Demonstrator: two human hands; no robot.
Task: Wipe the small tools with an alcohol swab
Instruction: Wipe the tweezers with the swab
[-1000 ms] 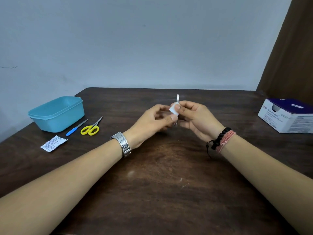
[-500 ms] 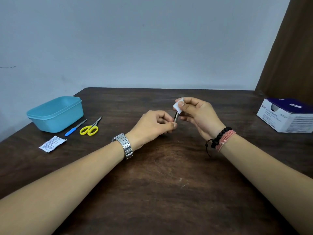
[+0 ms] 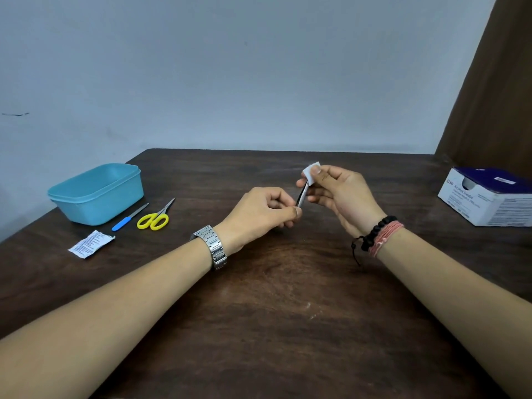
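2 hands work together above the middle of the dark wooden tabletop (image 3: 259, 326). Our left hand (image 3: 259, 214), w/ a steel watch (image 3: 211, 246) on the wrist, has its fingers curled, thumb and forefinger pinching the lower end of a thin metal tool (image 3: 302, 197), prob. tweezers. Our right hand (image 3: 339, 194), w/ black and pink bracelets (image 3: 380, 234) on the wrist, pinches a white alcohol swab (image 3: 311, 171) folded round the tool's upper end, thumb on the near face, fingers behind. Tool is tilted, upper end leaning right and away from us, held clear of the tabletop.

At far left a turquoise plastic tub (image 3: 98, 194) sits near the tabletop's edge. Just beside it, to the right, lie a blue-handled nail file (image 3: 129, 217) and yellow-handled scissors (image 3: 155, 216), side by side, tips pointing away from us, not touching. Nearer us than those, a torn white swab packet (image 3: 90, 244) lies flat. At far right stands a blue-and-white box of alcohol swabs (image 3: 489, 197), partly cut off by the frame edge.
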